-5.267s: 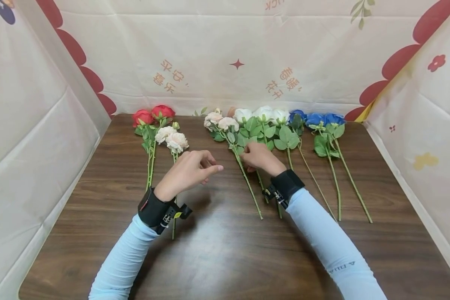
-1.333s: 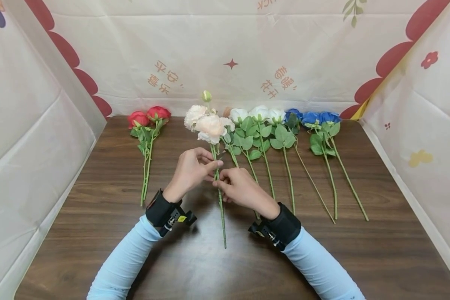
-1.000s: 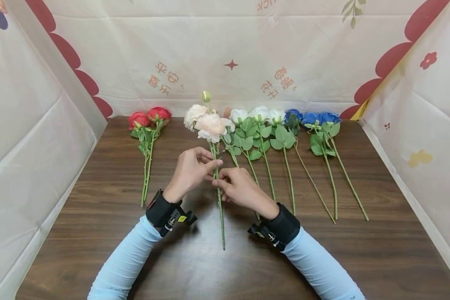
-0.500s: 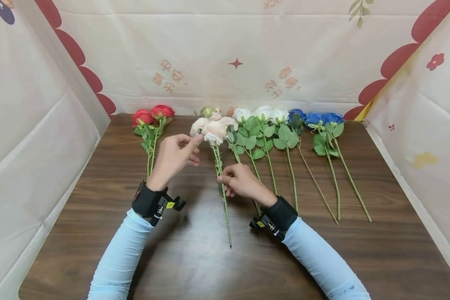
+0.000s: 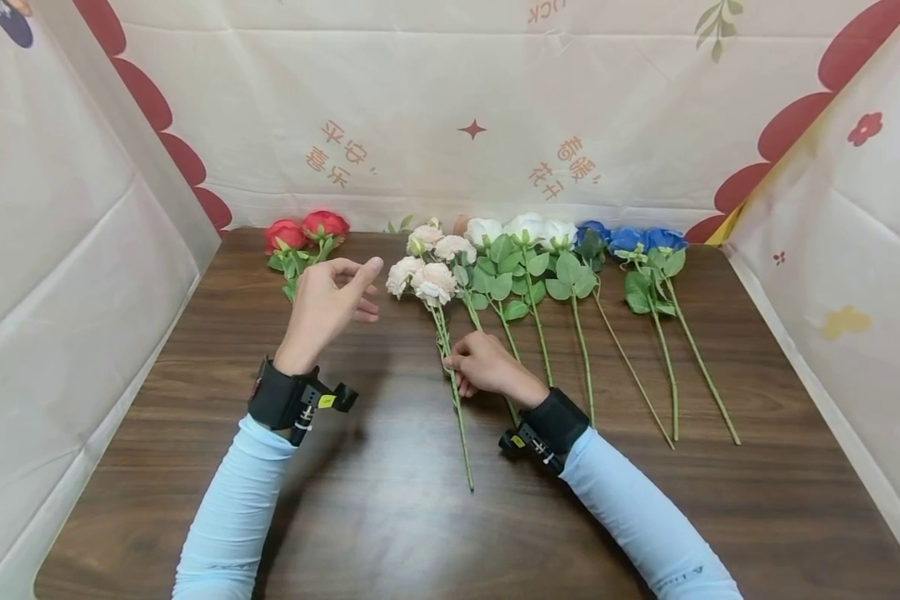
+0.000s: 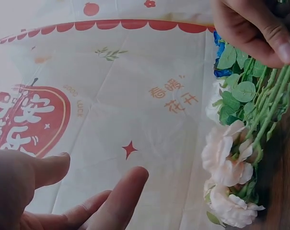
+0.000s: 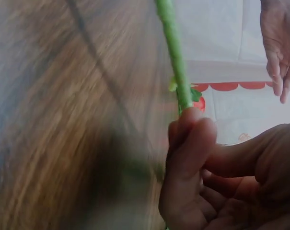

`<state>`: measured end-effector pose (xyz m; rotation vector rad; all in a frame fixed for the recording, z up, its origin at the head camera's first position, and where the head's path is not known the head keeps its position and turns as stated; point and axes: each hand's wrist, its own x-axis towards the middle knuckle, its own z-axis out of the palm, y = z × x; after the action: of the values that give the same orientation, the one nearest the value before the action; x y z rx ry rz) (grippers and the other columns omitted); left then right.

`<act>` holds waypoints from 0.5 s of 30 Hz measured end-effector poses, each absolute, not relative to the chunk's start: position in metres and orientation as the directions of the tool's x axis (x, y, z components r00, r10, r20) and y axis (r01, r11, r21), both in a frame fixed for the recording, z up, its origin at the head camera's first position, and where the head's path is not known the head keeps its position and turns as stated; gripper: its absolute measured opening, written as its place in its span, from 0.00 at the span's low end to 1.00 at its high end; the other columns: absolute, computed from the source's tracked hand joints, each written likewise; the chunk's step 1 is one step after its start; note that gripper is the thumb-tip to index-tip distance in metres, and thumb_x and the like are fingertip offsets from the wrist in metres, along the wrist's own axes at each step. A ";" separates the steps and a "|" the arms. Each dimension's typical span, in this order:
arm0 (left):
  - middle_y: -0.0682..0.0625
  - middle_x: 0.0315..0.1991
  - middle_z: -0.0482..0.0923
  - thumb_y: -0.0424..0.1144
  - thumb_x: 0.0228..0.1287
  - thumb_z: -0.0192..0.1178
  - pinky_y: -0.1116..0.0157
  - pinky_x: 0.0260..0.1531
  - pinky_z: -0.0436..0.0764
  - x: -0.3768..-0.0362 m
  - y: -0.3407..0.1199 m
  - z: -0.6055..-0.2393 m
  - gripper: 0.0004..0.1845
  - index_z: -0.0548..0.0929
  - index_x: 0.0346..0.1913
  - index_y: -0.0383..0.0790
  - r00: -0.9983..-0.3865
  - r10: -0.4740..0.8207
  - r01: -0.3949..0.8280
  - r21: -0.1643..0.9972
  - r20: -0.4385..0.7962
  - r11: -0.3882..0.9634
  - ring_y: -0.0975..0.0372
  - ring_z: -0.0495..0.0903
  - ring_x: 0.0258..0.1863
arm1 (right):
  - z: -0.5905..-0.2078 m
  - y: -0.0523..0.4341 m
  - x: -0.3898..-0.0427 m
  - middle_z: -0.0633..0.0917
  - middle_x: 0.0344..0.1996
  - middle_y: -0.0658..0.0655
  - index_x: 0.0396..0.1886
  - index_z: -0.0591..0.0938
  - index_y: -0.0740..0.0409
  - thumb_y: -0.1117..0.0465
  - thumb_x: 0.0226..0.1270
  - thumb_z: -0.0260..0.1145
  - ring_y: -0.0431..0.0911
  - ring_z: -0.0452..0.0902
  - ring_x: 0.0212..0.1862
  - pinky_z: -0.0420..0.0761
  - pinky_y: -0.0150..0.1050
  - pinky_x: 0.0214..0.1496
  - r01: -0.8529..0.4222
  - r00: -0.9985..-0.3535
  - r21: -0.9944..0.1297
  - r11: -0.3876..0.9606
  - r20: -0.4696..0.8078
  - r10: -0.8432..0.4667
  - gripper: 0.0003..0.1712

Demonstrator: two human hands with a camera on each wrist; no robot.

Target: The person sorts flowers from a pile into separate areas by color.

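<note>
One cream flower stem (image 5: 453, 392) pinched by right hand (image 5: 483, 371); left hand (image 5: 326, 304) free.

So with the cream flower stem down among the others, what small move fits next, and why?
Probably let go: the right hand pinches the cream flower stem, which seems to lie flat on the table beside the white flowers; the left hand hovers, holding nothing.
</note>
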<state>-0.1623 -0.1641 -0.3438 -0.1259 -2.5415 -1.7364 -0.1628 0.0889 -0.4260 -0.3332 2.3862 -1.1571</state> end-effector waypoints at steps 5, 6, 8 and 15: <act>0.38 0.41 0.89 0.64 0.70 0.60 0.61 0.31 0.90 -0.162 -0.164 -0.344 0.31 0.85 0.53 0.36 -0.995 0.029 0.101 0.922 0.097 0.374 0.57 0.91 0.26 | -0.428 0.088 -0.164 0.85 0.18 0.57 0.31 0.85 0.67 0.62 0.78 0.62 0.43 0.82 0.18 0.87 0.39 0.26 -0.001 -0.861 -0.763 0.646 -0.328 -0.389 0.15; 0.38 0.41 0.89 0.64 0.71 0.60 0.61 0.31 0.90 -0.162 -0.164 -0.344 0.31 0.85 0.53 0.36 -0.995 0.031 0.102 0.921 0.097 0.375 0.57 0.91 0.25 | -0.428 0.087 -0.164 0.85 0.18 0.57 0.32 0.85 0.66 0.62 0.78 0.62 0.43 0.83 0.18 0.87 0.39 0.26 0.000 -0.864 -0.755 0.656 -0.330 -0.380 0.14; 0.38 0.41 0.89 0.63 0.71 0.60 0.60 0.31 0.90 -0.163 -0.163 -0.344 0.31 0.85 0.54 0.36 -0.994 0.037 0.105 0.920 0.098 0.378 0.58 0.91 0.25 | -0.428 0.087 -0.163 0.85 0.18 0.58 0.32 0.84 0.65 0.63 0.77 0.62 0.45 0.83 0.18 0.87 0.39 0.26 -0.003 -0.871 -0.740 0.673 -0.328 -0.365 0.12; 0.39 0.40 0.89 0.61 0.72 0.60 0.60 0.29 0.89 -0.163 -0.163 -0.346 0.29 0.85 0.53 0.36 -0.994 0.049 0.112 0.911 0.101 0.398 0.58 0.91 0.24 | -0.428 0.084 -0.160 0.85 0.18 0.58 0.25 0.79 0.61 0.64 0.77 0.60 0.46 0.83 0.18 0.86 0.39 0.24 -0.036 -0.892 -0.701 0.712 -0.300 -0.340 0.16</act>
<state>-0.1634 -0.1629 -0.3457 -0.1483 -2.5780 -1.6864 -0.1604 0.0845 -0.4283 -0.2896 2.5087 -1.0151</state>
